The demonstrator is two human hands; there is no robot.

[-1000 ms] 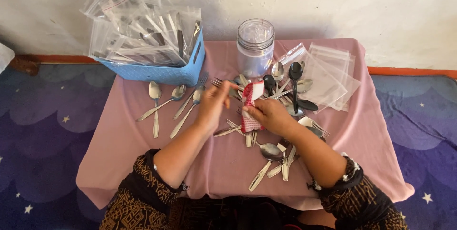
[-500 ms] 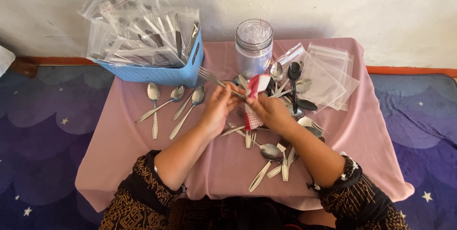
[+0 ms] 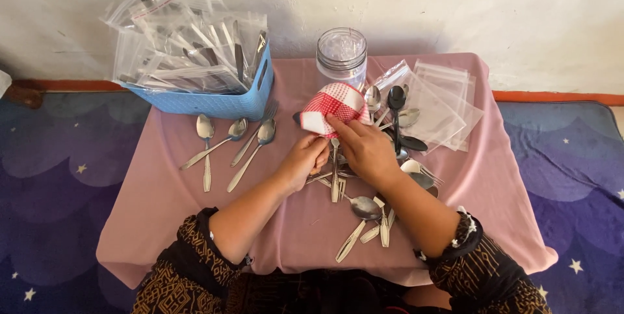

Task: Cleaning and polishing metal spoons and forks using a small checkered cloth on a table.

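Head camera looks steeply down, near, onto the pink-clothed table point(image 3: 195, 203).

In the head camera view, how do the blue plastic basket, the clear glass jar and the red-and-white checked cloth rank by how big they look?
Largest to smallest:
1. Blue plastic basket, clearly the widest.
2. and 3. Clear glass jar and red-and-white checked cloth look about alike; the cloth is bunched in the hands and held nearer the camera, so I won't rank them.
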